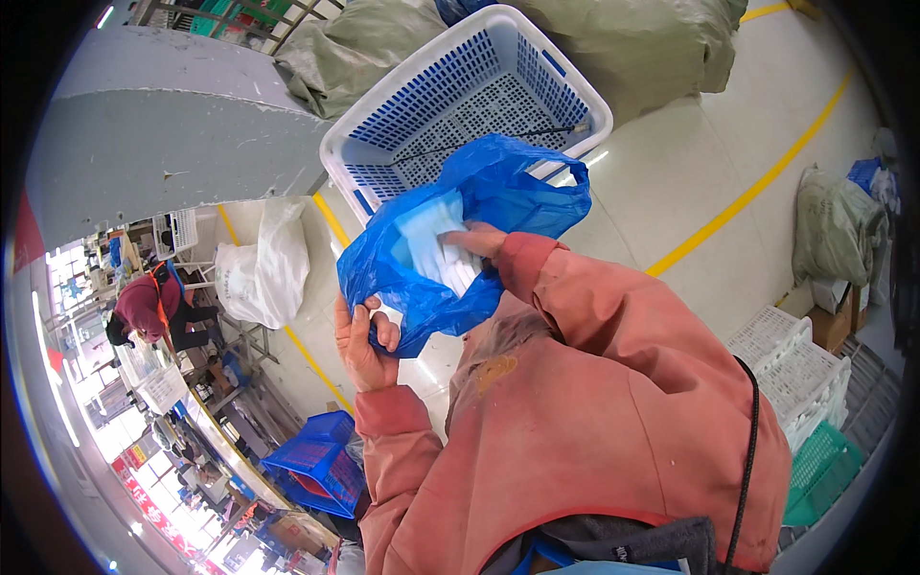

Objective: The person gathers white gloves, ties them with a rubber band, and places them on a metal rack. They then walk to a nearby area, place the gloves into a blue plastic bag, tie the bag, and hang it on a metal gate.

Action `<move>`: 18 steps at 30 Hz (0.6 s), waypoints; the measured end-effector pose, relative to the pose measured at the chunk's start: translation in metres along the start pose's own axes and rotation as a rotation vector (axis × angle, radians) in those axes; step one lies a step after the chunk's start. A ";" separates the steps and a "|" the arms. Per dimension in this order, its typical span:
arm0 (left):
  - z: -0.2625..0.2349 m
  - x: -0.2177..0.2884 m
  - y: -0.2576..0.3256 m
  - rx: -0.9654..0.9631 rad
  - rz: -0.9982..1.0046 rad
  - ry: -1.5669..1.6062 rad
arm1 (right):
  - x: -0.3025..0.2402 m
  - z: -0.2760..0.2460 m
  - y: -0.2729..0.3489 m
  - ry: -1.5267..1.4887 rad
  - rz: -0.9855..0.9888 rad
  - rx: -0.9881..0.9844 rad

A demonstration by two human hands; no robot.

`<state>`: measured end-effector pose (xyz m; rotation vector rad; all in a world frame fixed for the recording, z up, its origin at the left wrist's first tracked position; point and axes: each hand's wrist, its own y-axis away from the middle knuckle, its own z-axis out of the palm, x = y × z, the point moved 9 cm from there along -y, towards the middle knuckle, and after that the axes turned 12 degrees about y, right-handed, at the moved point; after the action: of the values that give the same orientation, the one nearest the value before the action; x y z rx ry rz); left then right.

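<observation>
A blue plastic bag (383,259) hangs open in front of my chest, its handle loop spread out at the right. My left hand (362,343) grips the bag's near left edge, thumb up and fingers curled round it; a small white patch shows beside the fingers. My right hand (476,240) reaches into the bag's mouth from the right. Its fingers close on a bundle of soft white gloves (433,230), partly blurred. Plastic folds hide the bundle's lower part.
Just beyond the bag stands a white and blue perforated basket (460,105) with a thin dark rod inside. Large green woven sacks (652,48) lie behind it. A grey panel (182,158) is at left, a blue crate (321,460) lower left. Another person (149,307) works farther left.
</observation>
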<state>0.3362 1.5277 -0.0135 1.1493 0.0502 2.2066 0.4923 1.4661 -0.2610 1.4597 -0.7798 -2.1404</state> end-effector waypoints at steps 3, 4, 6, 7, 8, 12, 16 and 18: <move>-0.001 -0.010 0.002 0.036 -0.014 -0.036 | 0.034 -0.040 0.005 -0.088 0.114 0.402; 0.001 -0.014 0.004 0.023 -0.016 -0.040 | 0.042 -0.047 0.008 -0.123 0.109 0.461; 0.000 -0.014 0.006 0.052 0.022 -0.054 | 0.058 -0.061 0.015 -0.154 0.151 0.571; 0.001 -0.014 0.007 0.062 0.042 -0.054 | 0.066 -0.070 0.022 -0.151 0.208 0.665; 0.001 -0.015 0.009 0.080 0.029 -0.011 | 0.072 -0.079 0.030 -0.164 0.247 0.745; 0.016 -0.038 0.028 0.065 -0.113 0.004 | 0.076 -0.105 0.049 -0.189 0.308 0.982; 0.036 -0.068 0.044 -0.042 -0.195 -0.006 | 0.068 -0.112 0.041 -0.139 0.319 0.944; 0.033 -0.066 0.041 -0.031 -0.170 0.003 | 0.057 -0.100 0.034 -0.040 0.291 0.739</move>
<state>0.3665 1.4498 -0.0278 1.0839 0.1105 2.0523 0.5674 1.3840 -0.3068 1.4912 -1.8078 -1.7320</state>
